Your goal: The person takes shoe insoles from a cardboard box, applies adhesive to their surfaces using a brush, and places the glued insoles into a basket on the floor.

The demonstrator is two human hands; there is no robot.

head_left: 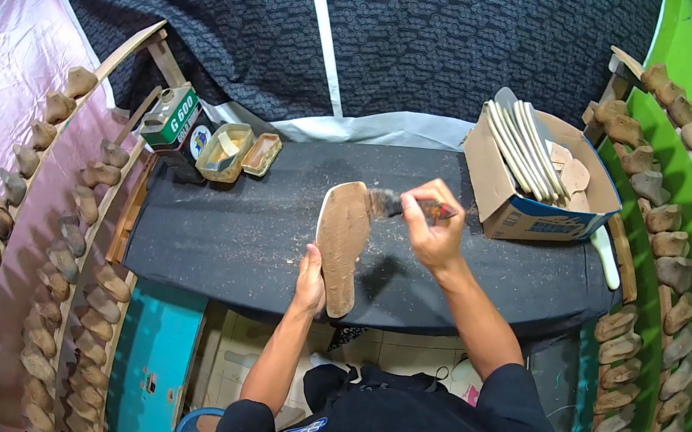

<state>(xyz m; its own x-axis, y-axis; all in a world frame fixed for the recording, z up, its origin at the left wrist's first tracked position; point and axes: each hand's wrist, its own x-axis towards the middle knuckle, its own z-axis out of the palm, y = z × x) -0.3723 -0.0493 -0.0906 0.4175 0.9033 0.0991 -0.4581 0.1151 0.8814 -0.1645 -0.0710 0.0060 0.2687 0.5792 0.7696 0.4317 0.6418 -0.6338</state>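
Observation:
A brown shoe sole (345, 238) with a pale rim stands out over the front of the black-covered table (210, 241). My left hand (312, 284) grips it along its left edge near the narrower end, thumb on top. In my right hand (434, 233) is a flat paintbrush (385, 203), its dark bristles at the upper right edge of the sole. The brush's handle is dark with red and yellow marks, partly hidden by my fingers. Whether the bristles press on the sole or hover just beside it, I cannot tell.
At the back left stand a green-and-black metal can (177, 130), a glue-stained tub (225, 152) and a smaller tray (262, 154). A cardboard box (531, 220) at the right holds several soles (522, 148). Racks of shoe lasts (660, 216) flank the table; crumbs dot its cover.

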